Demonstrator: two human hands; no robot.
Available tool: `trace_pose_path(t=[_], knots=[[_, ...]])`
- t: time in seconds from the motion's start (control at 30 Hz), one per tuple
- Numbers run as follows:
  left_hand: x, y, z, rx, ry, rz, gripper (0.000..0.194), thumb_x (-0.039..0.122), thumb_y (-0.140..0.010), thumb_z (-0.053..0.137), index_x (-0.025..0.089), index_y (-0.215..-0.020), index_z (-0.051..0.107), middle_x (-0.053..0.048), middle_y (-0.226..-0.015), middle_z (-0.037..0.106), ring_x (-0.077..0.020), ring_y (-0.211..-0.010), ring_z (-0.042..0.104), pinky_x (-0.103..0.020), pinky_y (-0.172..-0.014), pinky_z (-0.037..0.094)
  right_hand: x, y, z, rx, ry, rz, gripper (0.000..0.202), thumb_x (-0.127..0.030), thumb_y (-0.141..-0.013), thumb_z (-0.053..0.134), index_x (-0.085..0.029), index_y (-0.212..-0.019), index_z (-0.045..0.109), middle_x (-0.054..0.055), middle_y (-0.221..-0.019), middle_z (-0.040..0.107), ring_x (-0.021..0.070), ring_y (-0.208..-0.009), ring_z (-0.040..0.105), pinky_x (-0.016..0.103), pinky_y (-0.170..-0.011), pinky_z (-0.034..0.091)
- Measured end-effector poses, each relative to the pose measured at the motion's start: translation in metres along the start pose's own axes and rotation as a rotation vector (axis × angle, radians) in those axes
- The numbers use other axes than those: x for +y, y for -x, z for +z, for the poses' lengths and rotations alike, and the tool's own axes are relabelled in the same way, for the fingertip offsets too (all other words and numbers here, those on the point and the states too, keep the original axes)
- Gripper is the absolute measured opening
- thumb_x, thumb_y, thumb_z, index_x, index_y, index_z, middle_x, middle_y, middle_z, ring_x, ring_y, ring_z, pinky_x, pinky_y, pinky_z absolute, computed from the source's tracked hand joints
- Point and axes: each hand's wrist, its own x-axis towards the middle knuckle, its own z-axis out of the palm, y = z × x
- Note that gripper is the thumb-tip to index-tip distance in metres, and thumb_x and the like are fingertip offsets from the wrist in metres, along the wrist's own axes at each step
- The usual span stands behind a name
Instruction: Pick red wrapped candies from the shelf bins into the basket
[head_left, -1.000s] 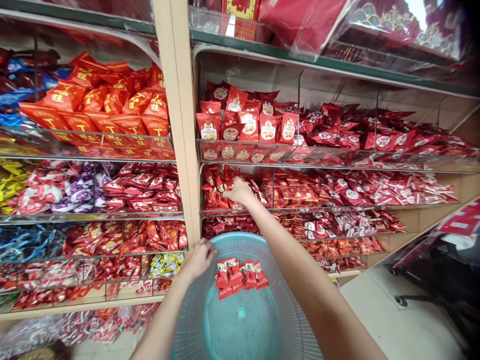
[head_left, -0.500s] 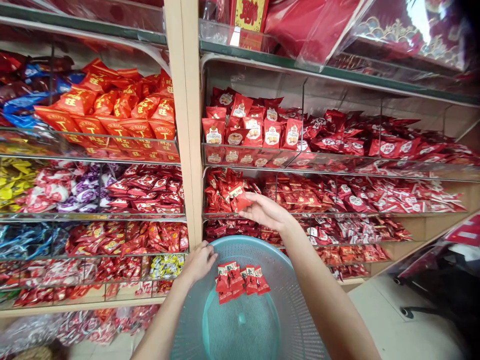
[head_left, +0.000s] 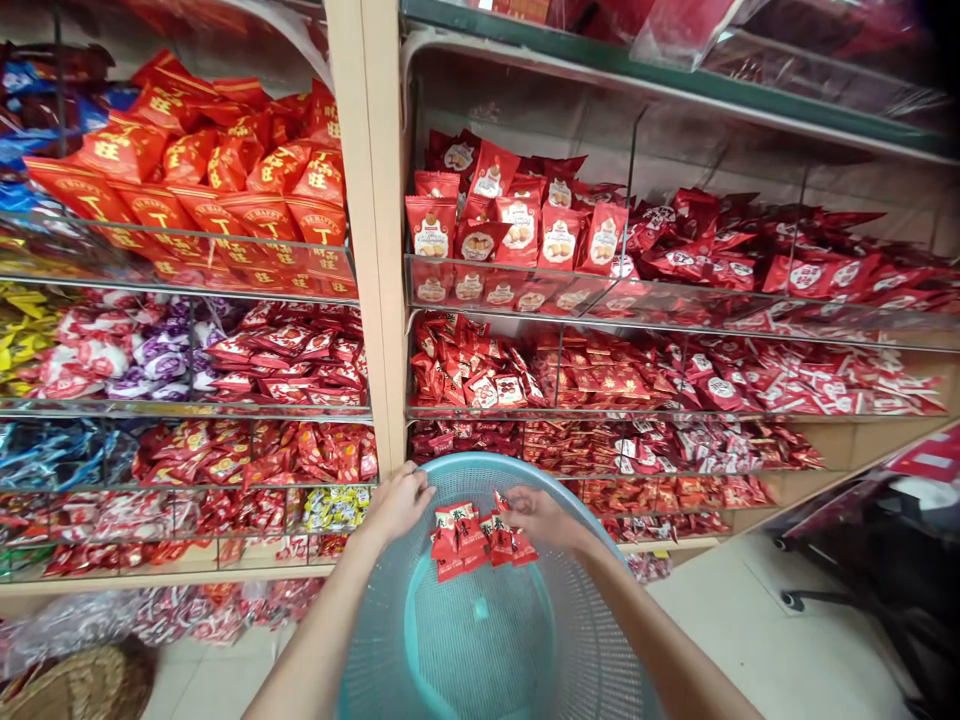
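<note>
A deep teal plastic basket [head_left: 480, 655] with perforated walls stands below me. My left hand [head_left: 403, 500] is closed over its far left rim. Inside, several small red candy packets [head_left: 459, 555] with cream tops and black characters lie overlapping near the far wall. My right hand [head_left: 536, 515] is down in the basket, slightly blurred, just above the right-hand packets. Its fingers pinch another red candy packet [head_left: 500, 503] of the same look. Behind the basket, a shelf bin of red packets [head_left: 480, 365] sits straight ahead.
Shelves of wrapped sweets with clear fronts run both sides of a wooden upright [head_left: 375, 200]. Large orange-red bags [head_left: 217, 170] fill the upper left bin. A woven basket [head_left: 82, 685] stands on the floor at left. A wheeled chair base [head_left: 832, 600] is at right.
My right hand has moved from the shelf bin down into the basket, carrying a red candy packet. My left hand stays on the rim. The view has tipped downward a little.
</note>
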Motion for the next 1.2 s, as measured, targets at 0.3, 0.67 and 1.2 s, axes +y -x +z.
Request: trace_pose_path(t=[0.3,0.67,1.2], knots=[[0.002,0.0,-0.001,-0.007,0.02,-0.014,0.033,0.044,-0.086,0.034,0.021,-0.079,0.056,-0.004,-0.091,0.052,-0.015,-0.081,0.055,-0.025,-0.068,0.04,0.018,-0.016,0.023,-0.016,0.037,-0.155,0.021,-0.034,-0.066,0.063,-0.018,-0.078,0.056,-0.006,-0.057,0.048,0.0091,-0.055,0.046,0.022,-0.054,0.037],[0.001,-0.001,0.0,-0.005,0.01,-0.002,0.031,0.042,-0.086,0.033,0.021,-0.079,0.055,-0.004,-0.092,0.052,-0.0155,-0.081,0.056,-0.026,-0.068,0.039,0.021,-0.004,0.034,0.333,0.711,-0.303,0.034,-0.028,-0.077,0.05,-0.018,-0.11,0.05,0.009,-0.104,0.055,0.0223,-0.099,0.051,0.032,-0.085,0.039],[0.004,0.001,-0.003,-0.021,0.012,-0.042,0.031,0.042,-0.086,0.035,0.021,-0.083,0.057,-0.005,-0.096,0.053,-0.0162,-0.086,0.056,-0.026,-0.073,0.041,-0.059,0.01,0.04,0.43,0.722,-0.623,0.033,-0.037,-0.088,0.038,-0.019,-0.113,0.049,0.009,-0.101,0.056,0.0209,-0.094,0.052,0.032,-0.083,0.041]])
